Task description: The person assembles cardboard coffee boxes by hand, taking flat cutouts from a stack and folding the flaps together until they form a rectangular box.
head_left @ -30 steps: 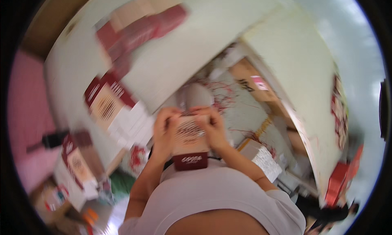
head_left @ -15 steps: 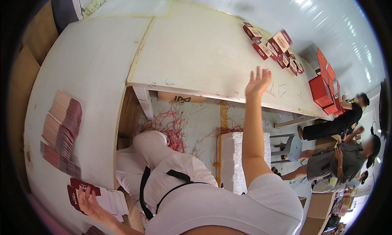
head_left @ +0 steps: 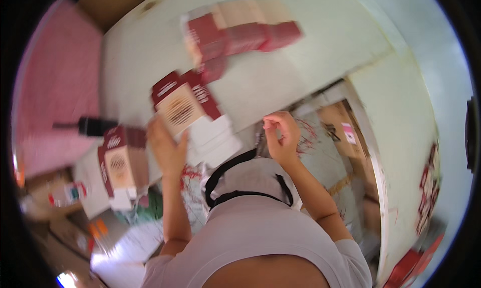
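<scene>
Flat maroon-and-tan folding cartons (head_left: 181,106) with white flaps lie on the table in front of me. At their near left edge is my left hand (head_left: 168,147), thumb and fingers spread apart. It seems to touch the top carton, though blur hides the exact contact. Off the table's near edge, to the right of the cartons, hovers my right hand (head_left: 282,137). Its fingers are curled in against the thumb, and anything between them is too small to make out. Left of my left hand sits another stack of flat cartons (head_left: 123,163).
Farther back lies a long row of stacked cartons (head_left: 240,35). A black tool-like object (head_left: 95,126) is beside a pink panel (head_left: 62,82) at left. Along the right-hand table (head_left: 401,153) are made-up boxes (head_left: 428,188) and a red box (head_left: 406,268). Red shreds (head_left: 305,135) litter the floor.
My view has turned left toward the flat cartons. My right hand has come down from its raised, spread position and curled up. My left hand is now at the cartons' edge.
</scene>
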A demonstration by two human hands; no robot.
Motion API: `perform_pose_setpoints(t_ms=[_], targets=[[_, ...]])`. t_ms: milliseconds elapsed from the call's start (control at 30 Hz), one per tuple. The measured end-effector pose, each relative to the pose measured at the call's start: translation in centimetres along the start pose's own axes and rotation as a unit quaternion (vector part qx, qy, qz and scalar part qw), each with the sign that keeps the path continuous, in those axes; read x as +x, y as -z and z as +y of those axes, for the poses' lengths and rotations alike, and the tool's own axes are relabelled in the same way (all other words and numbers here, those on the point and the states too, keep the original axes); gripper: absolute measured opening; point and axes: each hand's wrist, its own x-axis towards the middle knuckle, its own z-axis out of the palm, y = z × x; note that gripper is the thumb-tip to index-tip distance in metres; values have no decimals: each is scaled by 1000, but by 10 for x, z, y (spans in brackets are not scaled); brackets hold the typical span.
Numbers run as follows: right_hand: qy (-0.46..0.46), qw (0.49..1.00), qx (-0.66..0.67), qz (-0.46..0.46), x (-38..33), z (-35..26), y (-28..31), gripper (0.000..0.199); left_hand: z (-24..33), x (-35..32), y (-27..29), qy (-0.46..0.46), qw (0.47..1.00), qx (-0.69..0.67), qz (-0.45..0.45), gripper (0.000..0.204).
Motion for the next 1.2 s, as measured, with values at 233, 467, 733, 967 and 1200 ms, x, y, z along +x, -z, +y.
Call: perform_pose_setpoints(t_ms=[233,467,733,967,1200], targets=[[8,980,-146,-134,27,-37,-75,43,8,-9,4,-4,1000,-4,25,82],[-39,974,-170,-146,44,-27,-88,41,10,-5,3,-10,1000,-8,13,82],[-184,960,155,-140,39,-49,-75,11,28,-4,15,104,833,-533,109,77],[-206,943,195,-174,32,-67,-30,31,42,-4,48,195,689,-691,-93,28],[2,990,48,-135,48,-72,-17,41,82,-11,43,85,681,-703,-184,26]])
